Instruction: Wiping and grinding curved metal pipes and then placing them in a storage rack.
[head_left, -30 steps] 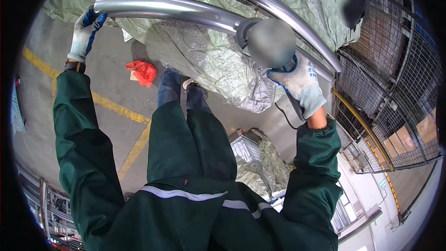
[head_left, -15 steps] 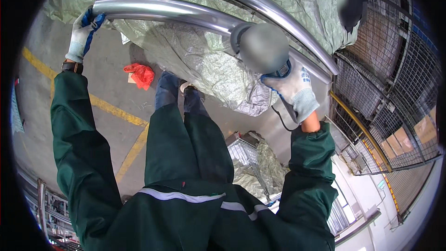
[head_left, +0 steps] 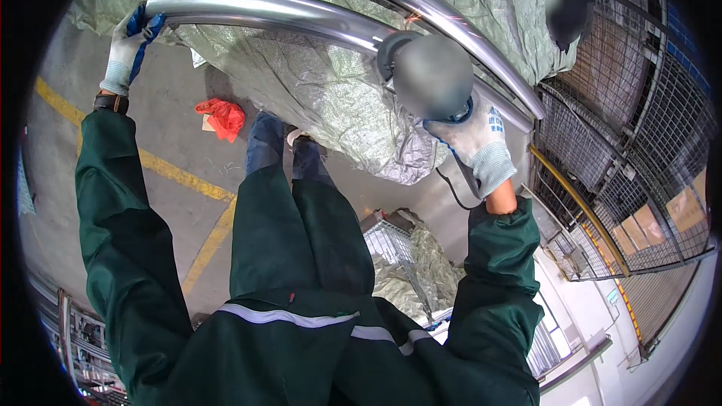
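A shiny curved metal tube (head_left: 263, 7) lies across a crumpled pale green woven sheet. My left hand (head_left: 133, 43), in a white glove with blue-coated fingers, is closed on the tube's left end. In my right hand (head_left: 474, 135), gloved alike, is a corded angle grinder (head_left: 391, 53). Its dark rounded guard sits against the tube's right part, and a blurred round patch hides much of the tool. Small orange sparks show just beyond the guard. A second curved metal tube (head_left: 444, 15) runs behind the first, apart from it.
The woven sheet (head_left: 301, 68) hangs over the near side above my legs. A red plastic bag (head_left: 224, 119) lies on the grey floor by my feet, near yellow lines (head_left: 180, 174). Wire mesh cages (head_left: 602, 135) stand at the right. The grinder's black cord (head_left: 453, 189) hangs below my right hand.
Orange sparks have appeared by the grinder. The grinder has shifted slightly right along the tube. My left hand and the tube's left end sit slightly higher and further left in view.
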Tool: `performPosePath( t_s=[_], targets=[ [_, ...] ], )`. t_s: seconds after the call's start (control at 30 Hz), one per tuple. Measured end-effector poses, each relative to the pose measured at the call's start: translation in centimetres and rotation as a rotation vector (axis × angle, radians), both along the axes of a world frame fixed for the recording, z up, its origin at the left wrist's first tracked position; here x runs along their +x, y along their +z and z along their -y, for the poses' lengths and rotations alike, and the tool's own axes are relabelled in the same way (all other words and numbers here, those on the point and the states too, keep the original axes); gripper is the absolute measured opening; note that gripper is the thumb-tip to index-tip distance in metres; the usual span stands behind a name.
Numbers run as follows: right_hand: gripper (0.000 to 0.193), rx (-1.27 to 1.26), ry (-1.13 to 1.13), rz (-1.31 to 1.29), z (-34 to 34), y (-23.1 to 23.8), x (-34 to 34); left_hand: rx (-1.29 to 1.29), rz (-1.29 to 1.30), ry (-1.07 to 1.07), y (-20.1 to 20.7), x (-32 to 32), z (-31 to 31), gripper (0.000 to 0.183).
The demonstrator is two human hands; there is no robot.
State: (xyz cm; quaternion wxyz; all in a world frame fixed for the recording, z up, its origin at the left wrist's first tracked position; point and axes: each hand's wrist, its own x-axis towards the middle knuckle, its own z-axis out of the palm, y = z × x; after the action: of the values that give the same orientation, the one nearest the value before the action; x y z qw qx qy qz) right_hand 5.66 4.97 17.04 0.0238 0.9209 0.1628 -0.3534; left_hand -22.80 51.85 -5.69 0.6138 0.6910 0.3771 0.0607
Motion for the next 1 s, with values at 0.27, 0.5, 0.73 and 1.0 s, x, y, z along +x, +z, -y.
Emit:
performPosePath(
  t_s=[0.27, 0.5, 0.73, 1.0],
  targets=[
    [0.077, 0.026, 0.060, 0.010, -0.9, -0.1, -0.5, -0.019, -0.002, -0.002, -0.4, -0.3, -0.2, 0.047],
    [0.075, 0.001, 0.039, -0.046, -0.3, -0.3, -0.1, 0.051, -0.030, -0.006, -0.9, 0.0, -0.6, 0.048],
    [0.073, -0.024, 0.025, -0.032, -1.4, 0.2, -0.1, 0.004, -0.007, -0.003, -0.3, -0.2, -0.4, 0.048],
    [0.060, 0.054, -0.018, 0.023, -0.8, -0.6, 0.2, 0.034, -0.015, -0.001, -0.5, -0.3, -0.3, 0.045]
  ],
)
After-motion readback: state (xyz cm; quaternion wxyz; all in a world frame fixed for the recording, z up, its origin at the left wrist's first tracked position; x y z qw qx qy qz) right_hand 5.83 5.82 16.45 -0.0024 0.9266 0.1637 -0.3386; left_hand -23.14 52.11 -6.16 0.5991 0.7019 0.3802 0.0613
